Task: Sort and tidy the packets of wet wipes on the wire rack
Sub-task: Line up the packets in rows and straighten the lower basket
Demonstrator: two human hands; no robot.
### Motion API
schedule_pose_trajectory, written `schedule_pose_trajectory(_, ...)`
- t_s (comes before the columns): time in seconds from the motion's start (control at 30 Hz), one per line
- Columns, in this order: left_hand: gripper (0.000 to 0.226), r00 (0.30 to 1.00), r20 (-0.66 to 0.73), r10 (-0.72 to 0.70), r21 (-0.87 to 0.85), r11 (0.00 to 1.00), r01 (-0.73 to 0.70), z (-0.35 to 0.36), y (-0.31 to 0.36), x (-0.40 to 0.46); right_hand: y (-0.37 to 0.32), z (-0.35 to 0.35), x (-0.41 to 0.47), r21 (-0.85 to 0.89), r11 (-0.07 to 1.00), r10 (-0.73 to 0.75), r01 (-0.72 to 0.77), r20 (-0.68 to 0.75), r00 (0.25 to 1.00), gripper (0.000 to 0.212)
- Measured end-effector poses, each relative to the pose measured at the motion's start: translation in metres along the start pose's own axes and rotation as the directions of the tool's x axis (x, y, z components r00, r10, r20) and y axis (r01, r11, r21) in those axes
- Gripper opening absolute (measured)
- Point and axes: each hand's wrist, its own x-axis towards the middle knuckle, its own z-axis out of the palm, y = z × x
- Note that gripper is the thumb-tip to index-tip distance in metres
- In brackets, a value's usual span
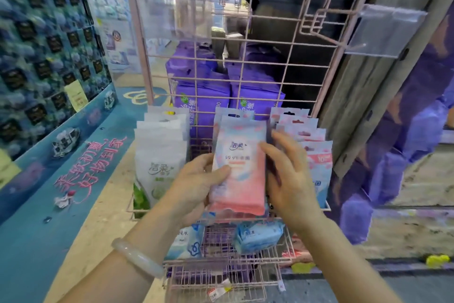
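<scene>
A pink wire rack (290,62) stands in front of me. Its middle shelf holds three rows of upright packets: white-and-green ones (159,155) at the left, pink-and-blue ones in the middle, pink ones (317,155) at the right. My left hand (196,184) grips the front pink-and-blue packet (239,167) by its left edge, thumb across its face. My right hand (287,175) lies against that packet's right edge, fingers spread, between it and the right row. A pale bangle is on my left wrist.
Light blue packets (258,236) lie flat in the wire basket below. Purple packs (204,99) are stacked behind the grid. Clear plastic tag holders (385,30) hang on hooks at the upper right and upper left. A blue display stand (49,57) fills the left side.
</scene>
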Motion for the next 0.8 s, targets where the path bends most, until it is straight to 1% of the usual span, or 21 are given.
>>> schedule_pose_trajectory(0.03,0.023,0.998,-0.029,0.048,-0.02,0.999,-0.049,-0.004,-0.001,0.002,-0.001,-0.002,0.001,-0.028,0.999,0.016,-0.017,-0.038,0.999,0.032)
schedule_pose_trajectory(0.07,0.025,0.994,-0.05,0.102,-0.039,0.994,-0.104,-0.007,-0.001,0.003,-0.002,-0.006,0.002,-0.015,0.999,0.051,-0.052,-0.047,0.998,0.031)
schedule_pose_trajectory(0.1,0.028,0.985,-0.063,0.159,-0.049,0.986,-0.162,-0.008,-0.002,0.005,-0.007,-0.01,0.004,0.071,0.989,0.133,-0.131,-0.02,0.991,0.027)
schedule_pose_trajectory(0.17,0.034,0.96,-0.067,0.271,-0.035,0.961,-0.273,-0.006,-0.003,0.007,-0.024,-0.013,0.011,0.201,0.943,0.237,-0.265,0.151,0.96,0.022)
schedule_pose_trajectory(0.2,0.035,0.949,-0.054,0.31,0.0,0.951,-0.31,-0.003,-0.002,0.007,-0.028,-0.012,0.013,0.186,0.932,0.262,-0.312,0.253,0.931,0.026)
schedule_pose_trajectory(0.23,0.035,0.943,-0.041,0.331,0.068,0.942,-0.328,0.0,-0.003,0.007,-0.031,-0.011,0.014,0.13,0.928,0.289,-0.349,0.337,0.896,0.034)
schedule_pose_trajectory(0.27,0.034,0.941,-0.035,0.337,0.177,0.929,-0.326,0.001,-0.005,0.007,-0.034,-0.009,0.014,0.059,0.927,0.319,-0.37,0.396,0.861,0.044)
schedule_pose_trajectory(0.3,0.031,0.944,-0.041,0.326,0.325,0.898,-0.296,0.002,-0.008,0.006,-0.035,-0.007,0.012,-0.009,0.917,0.363,-0.398,0.428,0.828,0.054)
schedule_pose_trajectory(0.33,0.027,0.953,-0.06,0.298,0.473,0.849,-0.235,0.002,-0.011,0.005,-0.035,-0.005,0.007,-0.026,0.891,0.415,-0.453,0.447,0.792,0.057)
schedule_pose_trajectory(0.37,0.026,0.959,-0.096,0.265,0.591,0.791,-0.16,0.001,-0.013,0.003,-0.035,-0.002,0.002,0.007,0.849,0.462,-0.529,0.476,0.748,0.055)
schedule_pose_trajectory(0.4,0.032,0.958,-0.139,0.251,0.669,0.737,-0.096,0.0,-0.017,0.001,-0.036,0.0,-0.004,0.071,0.784,0.504,-0.617,0.51,0.698,0.054)
schedule_pose_trajectory(0.43,0.041,0.95,-0.175,0.26,0.71,0.701,-0.061,-0.001,-0.02,0.0,-0.036,0.003,-0.009,0.135,0.7,0.544,-0.701,0.535,0.647,0.058)
schedule_pose_trajectory(0.47,0.053,0.941,-0.197,0.275,0.729,0.683,-0.047,-0.003,-0.022,0.0,-0.034,0.007,-0.012,0.189,0.615,0.587,-0.765,0.539,0.604,0.069)
schedule_pose_trajectory(0.5,0.068,0.941,-0.203,0.272,0.731,0.682,-0.039,-0.004,-0.023,0.002,-0.031,0.01,-0.013,0.226,0.544,0.632,-0.808,0.523,0.572,0.081)
schedule_pose_trajectory(0.53,0.084,0.953,-0.194,0.234,0.693,0.72,-0.036,-0.005,-0.023,0.005,-0.028,0.014,-0.011,0.262,0.487,0.664,-0.833,0.509,0.548,0.094)
schedule_pose_trajectory(0.57,0.095,0.972,-0.172,0.16,0.611,0.791,-0.022,-0.005,-0.022,0.008,-0.026,0.017,-0.007,0.288,0.441,0.686,-0.85,0.502,0.526,0.107)
schedule_pose_trajectory(0.6,0.099,0.987,-0.137,0.079,0.507,0.862,0.002,-0.004,-0.021,0.013,-0.025,0.021,-0.003,0.305,0.405,0.703,-0.862,0.5,0.507,0.118)
schedule_pose_trajectory(0.63,0.096,0.996,-0.09,0.004,0.41,0.911,0.033,-0.003,-0.022,0.017,-0.022,0.026,0.001,0.315,0.387,0.714,-0.866,0.492,0.498,0.122)
schedule_pose_trajectory(0.67,0.091,0.998,-0.047,-0.043,0.35,0.935,0.057,-0.002,-0.022,0.022,-0.019,0.031,0.005,0.323,0.385,0.719,-0.865,0.482,0.5,0.12)
schedule_pose_trajectory(0.7,0.086,0.998,-0.019,-0.058,0.332,0.941,0.061,0.0,-0.022,0.025,-0.016,0.037,0.009,0.337,0.391,0.718,-0.856,0.47,0.513,0.111)
schedule_pose_trajectory(0.8,0.084,1.0,0.015,-0.007,0.307,0.952,0.002,0.006,-0.021,0.032,-0.007,0.053,0.011,0.437,0.404,0.694,-0.804,0.426,0.58,0.069)
